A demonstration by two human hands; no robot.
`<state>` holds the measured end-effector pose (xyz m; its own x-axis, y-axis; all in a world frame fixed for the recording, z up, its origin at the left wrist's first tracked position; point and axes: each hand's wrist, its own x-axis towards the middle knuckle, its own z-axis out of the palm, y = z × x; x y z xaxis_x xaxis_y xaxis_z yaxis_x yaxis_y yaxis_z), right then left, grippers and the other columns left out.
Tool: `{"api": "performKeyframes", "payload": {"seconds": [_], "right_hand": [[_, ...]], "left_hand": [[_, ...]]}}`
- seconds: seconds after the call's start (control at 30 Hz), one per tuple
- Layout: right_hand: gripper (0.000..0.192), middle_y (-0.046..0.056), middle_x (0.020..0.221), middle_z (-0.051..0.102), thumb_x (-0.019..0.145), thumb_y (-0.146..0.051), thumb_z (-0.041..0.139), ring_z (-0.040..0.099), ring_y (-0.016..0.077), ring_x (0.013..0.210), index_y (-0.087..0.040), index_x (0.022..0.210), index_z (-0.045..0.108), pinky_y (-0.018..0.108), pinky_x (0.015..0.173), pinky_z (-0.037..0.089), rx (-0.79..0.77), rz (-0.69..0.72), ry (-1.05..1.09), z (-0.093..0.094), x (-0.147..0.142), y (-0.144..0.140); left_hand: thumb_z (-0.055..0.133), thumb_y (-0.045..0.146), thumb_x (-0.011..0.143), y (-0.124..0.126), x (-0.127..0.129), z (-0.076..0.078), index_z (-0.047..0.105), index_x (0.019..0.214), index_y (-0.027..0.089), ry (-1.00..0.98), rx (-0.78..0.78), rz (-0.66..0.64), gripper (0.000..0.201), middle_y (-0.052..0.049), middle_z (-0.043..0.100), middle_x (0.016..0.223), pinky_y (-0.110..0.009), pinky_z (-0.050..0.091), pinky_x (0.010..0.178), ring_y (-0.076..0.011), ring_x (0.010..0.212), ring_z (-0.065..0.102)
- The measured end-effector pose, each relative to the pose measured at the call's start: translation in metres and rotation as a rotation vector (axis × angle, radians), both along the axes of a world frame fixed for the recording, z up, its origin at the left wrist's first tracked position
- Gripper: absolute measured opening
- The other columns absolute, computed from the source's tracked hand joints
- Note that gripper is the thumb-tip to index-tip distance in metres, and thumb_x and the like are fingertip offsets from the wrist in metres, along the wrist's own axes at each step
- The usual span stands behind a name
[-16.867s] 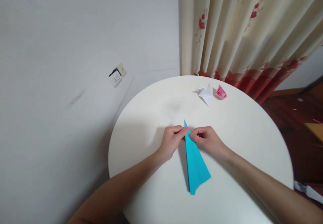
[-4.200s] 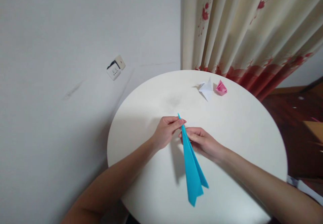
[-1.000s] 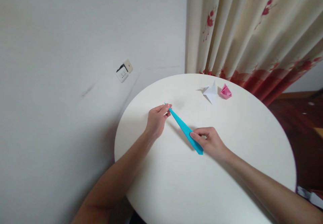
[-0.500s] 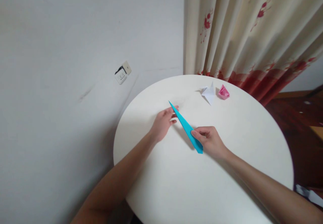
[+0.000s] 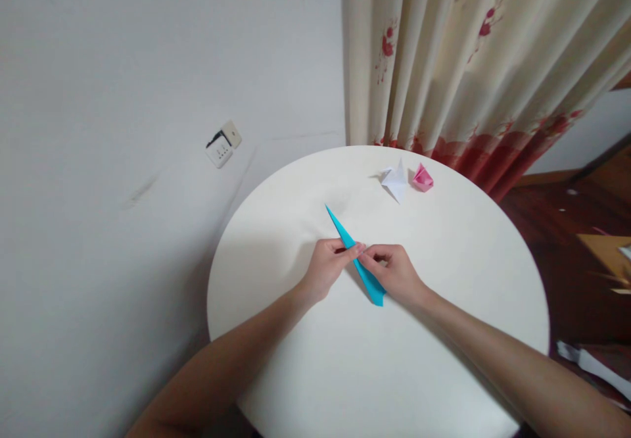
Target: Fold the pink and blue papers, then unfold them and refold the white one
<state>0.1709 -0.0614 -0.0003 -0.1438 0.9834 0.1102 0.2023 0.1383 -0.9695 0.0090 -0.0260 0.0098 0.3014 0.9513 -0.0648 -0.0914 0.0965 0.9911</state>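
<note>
A long, narrow piece of folded blue paper (image 5: 369, 283) is held above the round white table (image 5: 374, 372), its sharp tip pointing up and to the left. My left hand (image 5: 329, 264) pinches it near the middle, thumb on top and fingers underneath. Right beside that thumb, my right hand (image 5: 394, 270) is closed on the paper's right edge, fingertips pressed together. Parts of the paper are hidden by the fingers of both hands.
Toward the table's far edge stand a white folded paper bird (image 5: 394, 181) and a pink folded paper piece (image 5: 422, 178). A wall with a socket (image 5: 219, 151) rises at the left. A floral curtain (image 5: 444, 83) hangs behind.
My left hand has gone from open beside the paper to gripping its middle. My right hand has shifted slightly along the paper's edge. The whole view has turned a little right.
</note>
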Motion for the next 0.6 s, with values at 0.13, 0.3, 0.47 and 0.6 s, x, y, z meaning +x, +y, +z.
{"api": "performKeyframes", "payload": {"seconds": [0.13,0.3,0.47,0.6], "right_hand": [[0.042,-0.002,0.056,0.049,0.089,-0.049,0.055,0.043,0.0115,0.054,-0.017,0.062,0.059,0.024,0.052,0.034,0.007,0.014,-0.024,0.001,0.001,0.000],[0.041,-0.001,0.057,0.055,0.090,-0.047,0.053,0.046,0.0119,0.054,-0.017,0.064,0.061,0.024,0.050,0.034,-0.012,0.027,-0.063,0.003,0.003,-0.001],[0.039,0.002,0.058,0.062,0.091,-0.042,0.052,0.049,0.0124,0.053,-0.017,0.063,0.062,0.024,0.052,0.035,-0.008,0.003,-0.149,-0.002,0.011,0.003],[0.039,0.005,0.068,0.068,0.091,-0.047,0.052,0.058,0.0163,0.063,-0.016,0.073,0.068,0.027,0.060,0.043,0.015,-0.212,-0.037,0.000,0.016,0.011]], "left_hand": [[0.080,0.042,0.070,-0.002,0.002,-0.003,0.078,0.076,0.015,0.027,0.022,0.051,0.028,-0.007,0.073,0.076,-0.032,0.047,0.073,-0.0194,0.073,0.063],[0.082,0.040,0.068,0.021,-0.014,0.006,0.075,0.071,0.014,-0.023,0.070,0.307,0.027,-0.004,0.070,0.072,-0.029,0.046,0.071,-0.0167,0.072,0.060],[0.086,0.036,0.061,0.056,-0.043,0.022,0.071,0.073,0.014,-0.345,0.078,0.512,0.029,-0.003,0.065,0.077,-0.025,0.045,0.068,-0.0121,0.074,0.057],[0.086,0.036,0.061,0.058,-0.042,0.018,0.071,0.074,0.013,-0.334,0.014,0.421,0.030,-0.003,0.063,0.075,-0.025,0.044,0.065,-0.0112,0.069,0.055]]}}
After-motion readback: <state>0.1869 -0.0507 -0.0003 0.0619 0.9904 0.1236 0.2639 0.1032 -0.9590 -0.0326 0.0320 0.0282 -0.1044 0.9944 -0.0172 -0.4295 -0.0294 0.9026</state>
